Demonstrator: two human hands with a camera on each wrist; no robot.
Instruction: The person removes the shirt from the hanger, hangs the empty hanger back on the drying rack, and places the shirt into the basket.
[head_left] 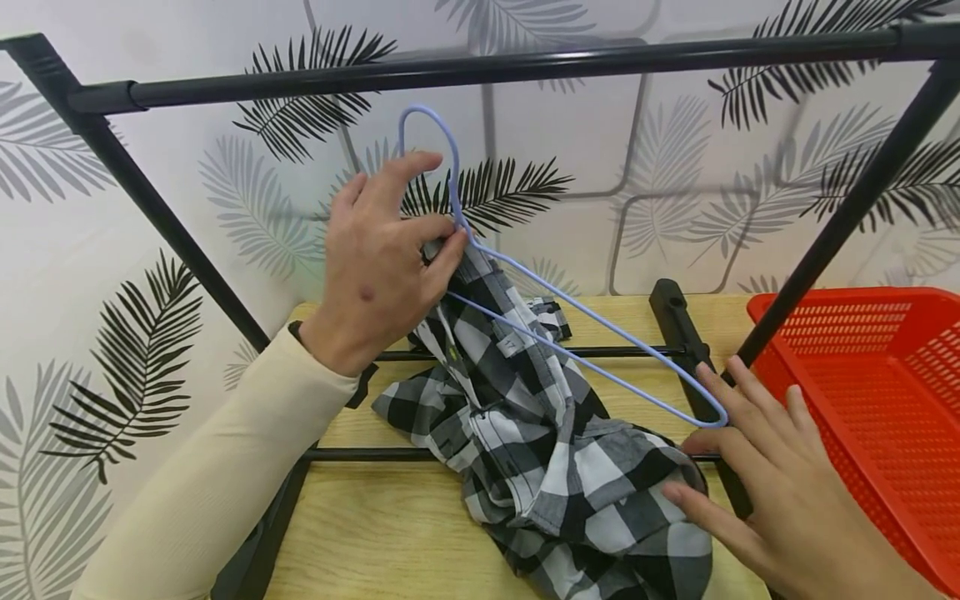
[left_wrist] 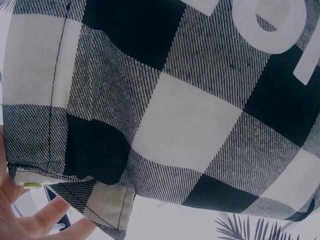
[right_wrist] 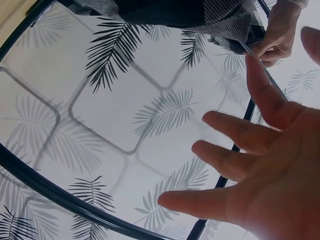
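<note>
Up by the hanger's neck, my left hand pinches a blue wire clothes hanger together with the edge of a black, grey and white checkered shirt. The hanger's hook points upward, and its long arm slants down to the right across the shirt. Lower folds of the shirt hang bunched over the table. My right hand has its fingers spread beside the hanger's right end and the shirt's side. In the left wrist view, checkered cloth covers most of that hand; a green button shows on its edge.
A black rack has a top bar above my hands and a lower bar crossing under the shirt. A red plastic basket stands at the right. Beneath is a wooden table; leaf-patterned wall covering lies behind.
</note>
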